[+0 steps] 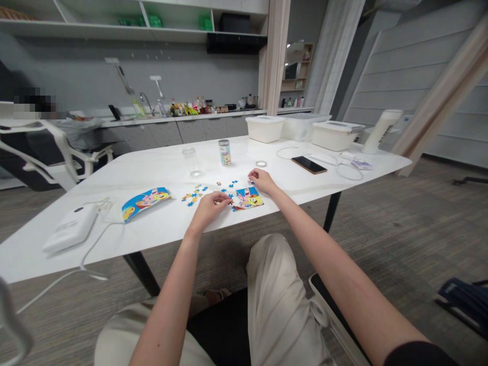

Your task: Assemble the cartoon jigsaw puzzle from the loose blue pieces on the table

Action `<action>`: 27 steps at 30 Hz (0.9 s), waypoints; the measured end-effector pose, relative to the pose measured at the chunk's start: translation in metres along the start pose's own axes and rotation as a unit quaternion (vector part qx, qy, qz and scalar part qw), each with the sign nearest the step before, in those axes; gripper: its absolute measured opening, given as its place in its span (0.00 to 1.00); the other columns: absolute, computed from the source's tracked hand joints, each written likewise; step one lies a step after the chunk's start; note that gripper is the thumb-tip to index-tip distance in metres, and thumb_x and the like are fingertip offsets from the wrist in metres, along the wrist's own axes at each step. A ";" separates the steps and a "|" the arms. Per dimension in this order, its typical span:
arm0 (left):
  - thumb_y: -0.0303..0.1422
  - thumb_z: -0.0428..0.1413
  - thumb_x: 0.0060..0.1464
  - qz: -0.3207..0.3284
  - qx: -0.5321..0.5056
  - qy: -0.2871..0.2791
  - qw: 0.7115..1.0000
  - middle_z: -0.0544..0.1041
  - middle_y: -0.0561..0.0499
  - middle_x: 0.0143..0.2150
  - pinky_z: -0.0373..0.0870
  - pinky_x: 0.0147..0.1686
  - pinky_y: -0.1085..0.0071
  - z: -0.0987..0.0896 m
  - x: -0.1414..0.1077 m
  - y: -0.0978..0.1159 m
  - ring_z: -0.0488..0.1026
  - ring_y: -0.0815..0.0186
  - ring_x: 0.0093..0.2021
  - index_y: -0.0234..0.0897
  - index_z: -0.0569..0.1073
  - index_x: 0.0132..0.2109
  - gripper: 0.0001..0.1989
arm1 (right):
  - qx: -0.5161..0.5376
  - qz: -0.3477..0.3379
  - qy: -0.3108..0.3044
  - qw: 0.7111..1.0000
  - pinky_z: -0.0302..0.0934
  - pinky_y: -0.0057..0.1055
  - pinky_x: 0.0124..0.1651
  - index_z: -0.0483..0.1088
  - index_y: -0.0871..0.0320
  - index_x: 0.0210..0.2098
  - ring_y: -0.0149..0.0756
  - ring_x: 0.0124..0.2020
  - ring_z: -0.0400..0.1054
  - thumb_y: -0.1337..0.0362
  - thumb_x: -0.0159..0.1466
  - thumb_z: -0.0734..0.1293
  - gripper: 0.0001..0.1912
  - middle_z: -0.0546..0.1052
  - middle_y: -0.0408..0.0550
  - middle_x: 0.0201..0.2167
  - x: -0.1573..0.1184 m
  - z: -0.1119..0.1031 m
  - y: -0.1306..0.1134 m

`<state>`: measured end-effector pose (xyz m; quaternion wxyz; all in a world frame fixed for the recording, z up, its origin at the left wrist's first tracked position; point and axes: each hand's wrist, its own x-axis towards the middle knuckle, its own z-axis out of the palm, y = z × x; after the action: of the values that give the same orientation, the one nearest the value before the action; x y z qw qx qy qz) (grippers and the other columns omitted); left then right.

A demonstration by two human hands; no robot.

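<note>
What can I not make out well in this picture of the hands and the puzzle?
- What the left hand pinches: its fingers cover it in the head view.
- What touches the right hand: the fingertips cover it, and it is very small.
- Shapes of the loose puzzle pieces: too small in the head view.
- Inside the white boxes: their lids hide it.
- Labels on the far bottles: too small.

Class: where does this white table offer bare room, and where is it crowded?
Bare white tabletop lies between the transparent cylinder and the cartoon puzzle card, and between the black smartphone and the right hand. Crowded: the small blue puzzle pieces beside the left hand.
</note>
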<state>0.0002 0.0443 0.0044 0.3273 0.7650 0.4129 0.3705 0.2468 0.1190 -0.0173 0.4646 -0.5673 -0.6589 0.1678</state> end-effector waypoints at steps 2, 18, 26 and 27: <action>0.38 0.57 0.49 0.005 0.026 0.002 1.000 0.80 0.49 0.34 0.69 0.42 0.65 0.001 0.001 0.002 0.76 0.61 0.36 0.39 0.76 0.33 0.08 | 0.000 0.002 0.000 1.000 0.62 0.28 0.38 0.71 0.59 0.31 0.30 0.30 0.68 0.73 0.57 0.63 0.06 0.74 0.42 0.27 0.000 0.000 -0.001; 0.40 0.56 0.50 0.009 0.059 -0.023 0.998 0.78 0.50 0.31 0.68 0.37 0.67 0.005 0.007 -0.002 0.73 0.61 0.35 0.39 0.75 0.31 0.09 | 0.010 0.007 -0.003 1.000 0.63 0.29 0.39 0.71 0.59 0.31 0.30 0.30 0.68 0.73 0.56 0.64 0.06 0.75 0.42 0.27 0.001 0.001 0.002; 0.38 0.56 0.50 -0.003 0.048 -0.022 0.999 0.79 0.50 0.31 0.68 0.37 0.67 0.006 0.007 -0.001 0.73 0.62 0.33 0.38 0.75 0.32 0.08 | 0.004 0.012 -0.004 1.000 0.63 0.29 0.39 0.71 0.59 0.30 0.30 0.30 0.68 0.73 0.56 0.64 0.05 0.75 0.43 0.27 0.001 0.000 0.001; 0.38 0.56 0.50 -0.001 0.048 -0.022 0.999 0.78 0.50 0.31 0.68 0.37 0.67 0.007 0.007 0.000 0.73 0.62 0.33 0.39 0.74 0.31 0.08 | 0.005 0.014 -0.005 1.000 0.63 0.29 0.40 0.71 0.59 0.31 0.30 0.30 0.68 0.73 0.56 0.64 0.06 0.75 0.43 0.27 0.001 0.000 0.000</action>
<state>0.0085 0.0494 0.0026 0.3001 0.7872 0.4236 0.3329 0.2468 0.1203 -0.0174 0.4619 -0.5732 -0.6524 0.1803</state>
